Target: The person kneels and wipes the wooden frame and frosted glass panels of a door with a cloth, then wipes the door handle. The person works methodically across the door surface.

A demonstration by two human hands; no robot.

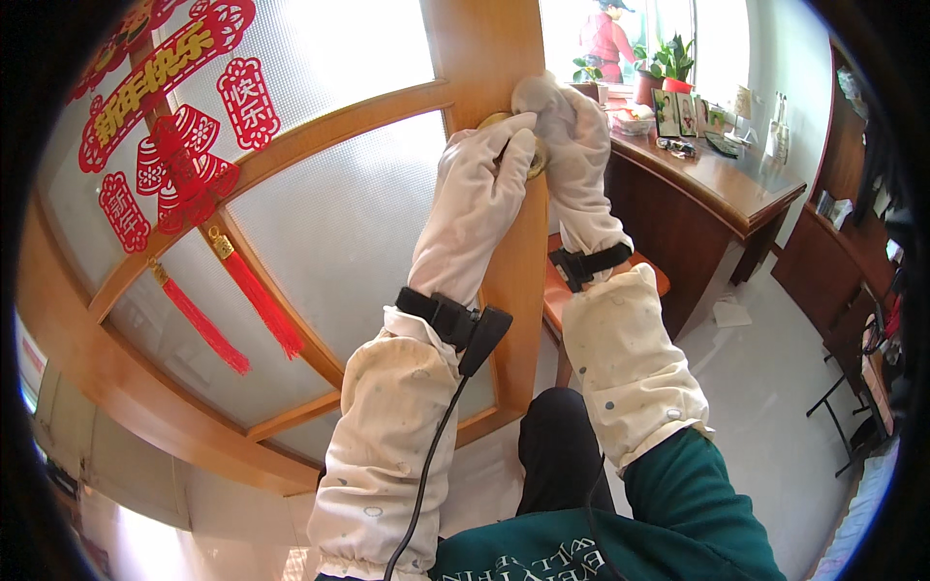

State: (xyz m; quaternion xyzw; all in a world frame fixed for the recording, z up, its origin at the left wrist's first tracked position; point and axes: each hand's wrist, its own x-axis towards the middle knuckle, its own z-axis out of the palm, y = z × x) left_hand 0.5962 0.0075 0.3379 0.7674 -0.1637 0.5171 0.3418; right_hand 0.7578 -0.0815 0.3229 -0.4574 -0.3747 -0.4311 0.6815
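Both of my hands wear thin white gloves and are raised at the edge of a wood-framed door [519, 290] with textured glass panes. My left hand [483, 174] has its fingers bent around a round brass-coloured door fitting [538, 161], most of which the glove covers. My right hand [577, 138] is curled on the other side of the fitting, close to the left fingertips. Its palm and whatever may be inside it are hidden. Black straps circle both wrists, and a cable [429, 465] runs down from the left one.
Red paper decorations [174, 167] with tassels hang on the door glass. Behind my right hand are an orange chair [556, 290] and a wooden desk [697, 181] bearing frames and a lamp. Potted plants [672, 62] stand by the window, with a person [604, 43] beyond. Shelves line the right.
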